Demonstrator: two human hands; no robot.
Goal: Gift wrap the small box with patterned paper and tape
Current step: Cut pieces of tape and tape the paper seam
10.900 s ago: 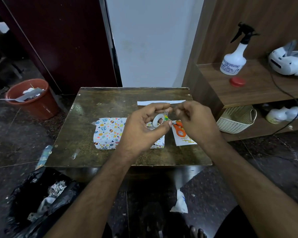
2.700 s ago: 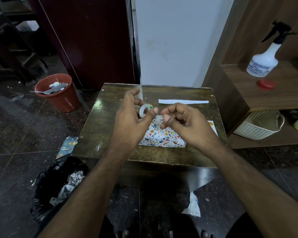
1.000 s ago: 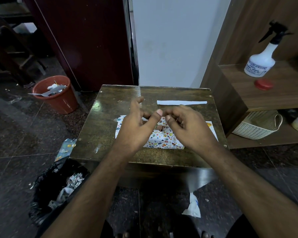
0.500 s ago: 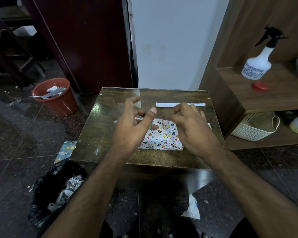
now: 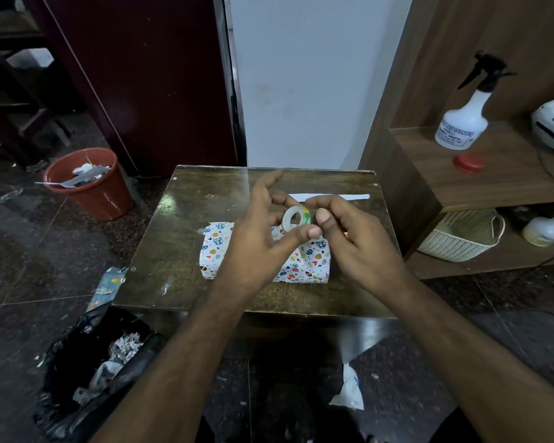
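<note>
Your left hand (image 5: 253, 241) pinches the tape (image 5: 296, 218) above the box (image 5: 304, 262); your right hand (image 5: 349, 241) has fingers curled at the roll; box lies mid-table (image 5: 179, 251).

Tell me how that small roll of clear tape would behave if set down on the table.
The small round roll of clear tape, pinched in the left hand, looks light: fingertips alone carry it. Being a ring, it would likely roll if set on edge on the glossy dark table. Laid flat, it should probably stay put.
</note>
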